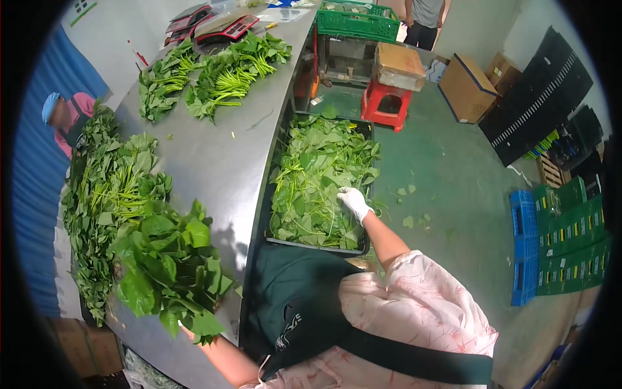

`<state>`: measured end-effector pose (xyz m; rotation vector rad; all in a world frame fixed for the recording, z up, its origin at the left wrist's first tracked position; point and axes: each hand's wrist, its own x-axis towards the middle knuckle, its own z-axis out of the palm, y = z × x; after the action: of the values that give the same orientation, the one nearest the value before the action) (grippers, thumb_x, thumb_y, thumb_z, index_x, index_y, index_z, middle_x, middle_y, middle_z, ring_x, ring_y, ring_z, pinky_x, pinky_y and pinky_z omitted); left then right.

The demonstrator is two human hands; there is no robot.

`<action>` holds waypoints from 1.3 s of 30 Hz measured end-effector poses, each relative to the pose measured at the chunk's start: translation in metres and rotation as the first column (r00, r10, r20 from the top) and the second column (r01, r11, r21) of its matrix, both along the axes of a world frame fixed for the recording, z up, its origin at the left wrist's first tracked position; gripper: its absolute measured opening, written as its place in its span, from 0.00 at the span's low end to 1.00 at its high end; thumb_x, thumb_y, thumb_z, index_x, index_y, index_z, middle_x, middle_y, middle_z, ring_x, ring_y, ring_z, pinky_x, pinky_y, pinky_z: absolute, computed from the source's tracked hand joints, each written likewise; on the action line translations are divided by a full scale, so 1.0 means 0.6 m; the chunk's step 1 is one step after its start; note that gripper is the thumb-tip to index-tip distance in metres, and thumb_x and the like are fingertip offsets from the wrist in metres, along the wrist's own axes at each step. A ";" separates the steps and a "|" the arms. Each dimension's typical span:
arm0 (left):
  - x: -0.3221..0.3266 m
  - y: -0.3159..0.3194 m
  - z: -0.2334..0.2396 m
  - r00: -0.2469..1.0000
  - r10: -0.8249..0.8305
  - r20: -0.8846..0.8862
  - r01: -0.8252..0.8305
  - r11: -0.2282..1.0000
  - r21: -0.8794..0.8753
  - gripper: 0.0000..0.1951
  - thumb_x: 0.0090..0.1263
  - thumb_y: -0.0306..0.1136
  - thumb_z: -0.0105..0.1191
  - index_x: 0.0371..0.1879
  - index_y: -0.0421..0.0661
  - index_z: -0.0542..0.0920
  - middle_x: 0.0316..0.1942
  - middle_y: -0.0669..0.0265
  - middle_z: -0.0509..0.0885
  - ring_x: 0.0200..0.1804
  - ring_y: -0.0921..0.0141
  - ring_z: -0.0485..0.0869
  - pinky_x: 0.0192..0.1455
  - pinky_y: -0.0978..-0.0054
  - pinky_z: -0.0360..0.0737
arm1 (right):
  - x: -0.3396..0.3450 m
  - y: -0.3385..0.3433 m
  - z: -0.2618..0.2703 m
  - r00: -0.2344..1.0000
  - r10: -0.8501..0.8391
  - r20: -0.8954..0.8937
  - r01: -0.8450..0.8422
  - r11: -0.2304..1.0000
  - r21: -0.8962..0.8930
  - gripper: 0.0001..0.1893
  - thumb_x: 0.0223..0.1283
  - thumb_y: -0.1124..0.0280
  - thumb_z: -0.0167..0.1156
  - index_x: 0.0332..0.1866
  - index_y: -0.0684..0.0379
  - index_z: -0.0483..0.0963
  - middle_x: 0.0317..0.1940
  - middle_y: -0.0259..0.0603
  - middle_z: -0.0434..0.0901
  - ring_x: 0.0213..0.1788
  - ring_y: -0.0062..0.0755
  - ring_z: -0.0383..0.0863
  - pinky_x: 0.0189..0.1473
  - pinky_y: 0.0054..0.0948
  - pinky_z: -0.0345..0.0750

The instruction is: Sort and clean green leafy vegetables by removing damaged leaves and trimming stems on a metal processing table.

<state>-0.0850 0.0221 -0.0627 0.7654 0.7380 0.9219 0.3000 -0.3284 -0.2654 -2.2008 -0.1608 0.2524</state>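
Observation:
My right hand (355,204), in a white glove, touches the leafy greens (316,180) heaped in a black plastic crate (316,246) beside the table. Its fingers are curled at the crate's right side; whether a stem is between them does not show. My left hand (187,330) is mostly hidden under a large bunch of leafy greens (175,267), which it holds above the steel table's near left part. Bundled greens (116,189) with pale stems lie piled along the table's left edge. More bundles (233,78) lie farther up the steel table (209,141).
Digital scales (226,29) stand at the table's far end. A green crate (357,22) and a red stool (386,104) bearing a carton are beyond my crate. Blue pallets (524,248) and stacked green crates stand right. One person (73,119) is at left, another (424,22) at the back.

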 end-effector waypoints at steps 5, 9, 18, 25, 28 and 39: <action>0.014 -0.004 0.000 1.000 -0.019 0.005 0.019 1.000 -0.004 0.15 0.70 0.32 0.45 0.52 0.41 0.70 0.49 0.59 0.76 0.46 0.66 0.77 0.48 0.69 0.78 | 0.027 0.023 0.101 0.943 0.328 -0.053 -0.332 0.924 -0.191 0.17 0.50 0.58 0.58 0.38 0.60 0.79 0.35 0.50 0.81 0.38 0.47 0.80 0.43 0.34 0.75; 0.023 -0.007 -0.009 0.999 -0.038 0.017 0.038 0.999 -0.024 0.14 0.70 0.32 0.45 0.52 0.41 0.70 0.49 0.59 0.76 0.46 0.66 0.77 0.48 0.69 0.78 | 0.020 0.055 0.165 0.951 0.248 0.185 -0.204 0.952 -0.227 0.15 0.52 0.61 0.57 0.38 0.61 0.79 0.38 0.50 0.81 0.42 0.45 0.80 0.47 0.34 0.75; 0.037 -0.012 -0.015 0.999 -0.052 0.008 0.052 0.999 -0.017 0.14 0.70 0.32 0.46 0.52 0.41 0.71 0.48 0.59 0.76 0.45 0.66 0.77 0.48 0.69 0.78 | -0.061 0.036 0.428 0.885 0.463 0.051 0.016 -0.139 0.990 0.14 0.56 0.57 0.58 0.41 0.54 0.79 0.34 0.35 0.81 0.36 0.32 0.79 0.42 0.33 0.73; 0.067 -0.026 -0.026 0.994 -0.107 0.019 0.108 0.992 -0.060 0.14 0.70 0.32 0.46 0.52 0.41 0.71 0.48 0.59 0.76 0.45 0.66 0.77 0.48 0.69 0.78 | -0.147 0.061 0.629 0.363 0.867 0.342 -0.465 -0.150 0.873 0.13 0.56 0.62 0.58 0.42 0.56 0.79 0.30 0.40 0.80 0.33 0.32 0.80 0.39 0.27 0.74; 0.066 -0.023 -0.021 0.994 -0.105 0.039 0.106 0.994 -0.031 0.14 0.70 0.32 0.46 0.51 0.41 0.71 0.48 0.59 0.76 0.45 0.66 0.77 0.48 0.69 0.78 | -0.166 0.131 0.561 0.558 0.825 0.092 -0.728 0.433 0.531 0.13 0.56 0.64 0.58 0.42 0.59 0.78 0.29 0.42 0.81 0.33 0.31 0.80 0.38 0.26 0.75; 0.116 -0.021 0.008 0.982 -0.156 0.102 0.162 0.985 -0.053 0.14 0.69 0.32 0.47 0.51 0.41 0.71 0.48 0.60 0.77 0.45 0.66 0.77 0.47 0.69 0.78 | -0.179 0.167 0.556 0.808 0.589 0.001 -0.441 0.605 0.663 0.09 0.61 0.75 0.53 0.39 0.68 0.77 0.30 0.38 0.81 0.34 0.21 0.78 0.39 0.21 0.75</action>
<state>-0.0156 0.0097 -0.0580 0.7099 0.6068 0.7830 0.1927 -0.2283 0.0680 -1.3731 -0.6764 0.6630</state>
